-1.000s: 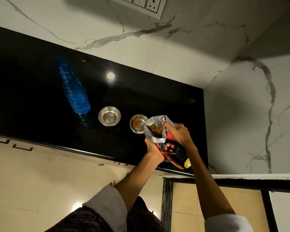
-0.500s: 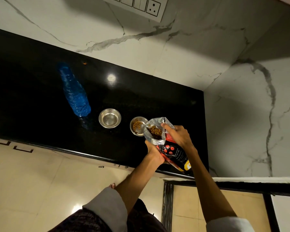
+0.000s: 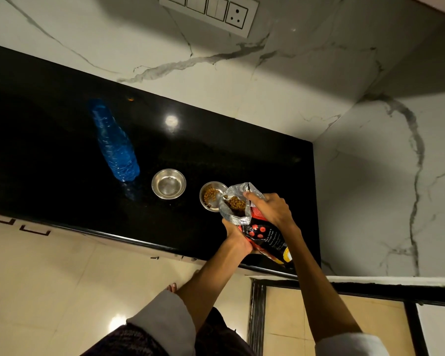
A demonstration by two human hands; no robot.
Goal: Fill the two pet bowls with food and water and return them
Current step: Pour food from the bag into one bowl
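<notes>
Both hands gripped food bag (image 3: 263, 235): left hand (image 3: 235, 233) underneath, right hand (image 3: 270, 209) pinching rim, mouth tilted toward right bowl (image 3: 212, 196) for kibble; left bowl (image 3: 168, 183) awaited water.

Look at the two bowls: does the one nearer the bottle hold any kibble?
No. The bowl beside the bottle shows only bare metal; kibble lies in the other bowl.

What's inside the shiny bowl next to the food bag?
Brown kibble lies in the bowl. The bag's open mouth covers the bowl's right edge, so that part is hidden.
</notes>
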